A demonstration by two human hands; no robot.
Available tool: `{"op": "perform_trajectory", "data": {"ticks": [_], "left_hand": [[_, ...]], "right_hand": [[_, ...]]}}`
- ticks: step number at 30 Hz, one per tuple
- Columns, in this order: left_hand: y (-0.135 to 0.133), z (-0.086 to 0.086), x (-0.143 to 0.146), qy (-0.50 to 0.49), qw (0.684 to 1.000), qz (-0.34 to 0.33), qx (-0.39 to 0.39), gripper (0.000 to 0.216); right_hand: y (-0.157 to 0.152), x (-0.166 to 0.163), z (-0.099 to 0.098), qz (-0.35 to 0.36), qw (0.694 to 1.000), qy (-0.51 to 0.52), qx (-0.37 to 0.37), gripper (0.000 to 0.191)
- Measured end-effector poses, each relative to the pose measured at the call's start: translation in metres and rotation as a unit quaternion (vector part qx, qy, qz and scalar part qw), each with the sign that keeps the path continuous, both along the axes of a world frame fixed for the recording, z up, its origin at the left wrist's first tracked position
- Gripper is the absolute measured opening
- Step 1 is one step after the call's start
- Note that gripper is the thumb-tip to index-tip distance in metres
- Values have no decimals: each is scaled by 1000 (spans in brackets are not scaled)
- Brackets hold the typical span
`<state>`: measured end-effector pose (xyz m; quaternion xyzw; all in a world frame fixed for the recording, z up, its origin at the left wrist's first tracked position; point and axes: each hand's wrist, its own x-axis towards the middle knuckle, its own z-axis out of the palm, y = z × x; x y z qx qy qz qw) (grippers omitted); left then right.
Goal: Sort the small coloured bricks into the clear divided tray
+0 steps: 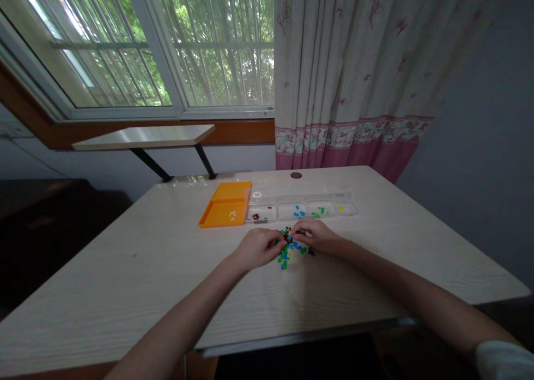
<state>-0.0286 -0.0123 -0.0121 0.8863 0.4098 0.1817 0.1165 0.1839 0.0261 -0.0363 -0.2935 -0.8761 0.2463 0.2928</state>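
Note:
A loose pile of tiny plastic pieces [285,256], green, blue, dark brown and pale yellow, lies on the table between my hands. My left hand [259,247] is at the pile's left side, thumb and fingers brought together at its edge. On the opposite side, my right hand [316,235] bends over the pile with its fingertips pinched. Whatever either pinch holds is too small or hidden to make out. Just beyond stands a clear compartment tray [286,217], with brown, blue, green and yellow pieces in separate compartments. Left of it, an orange tray [223,203] has a few white pieces in it.
The pale wooden table [137,280] extends to both sides, its front edge close to me. A raised shelf [146,137] on dark brackets stands at the back left. Near the back edge is a round brown disc [296,175]. Behind are a window and a long curtain [354,90].

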Motion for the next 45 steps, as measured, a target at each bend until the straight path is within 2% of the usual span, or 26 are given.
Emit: {"op": "perform_trajectory", "data": {"ticks": [5, 12, 22, 30, 34, 45], "left_hand": [[-2, 2, 7, -41, 998, 4, -38, 22], [-2, 2, 7, -50, 998, 20, -29, 19], [-1, -2, 8, -50, 998, 30, -14, 19], [-3, -2, 8, -81, 996, 38, 25, 17], [-3, -3, 8, -83, 995, 37, 38, 14], [-2, -4, 7, -84, 996, 17, 22, 21]], "right_hand": [[-11, -4, 2, -23, 998, 56, -20, 13], [-16, -8, 3, -44, 995, 82, -37, 11], [-17, -8, -2, -26, 993, 94, 73, 11], [-20, -10, 2, -63, 991, 76, 95, 10], [-18, -9, -2, -47, 988, 63, 135, 8], [-20, -9, -1, -41, 984, 60, 160, 8]]}}
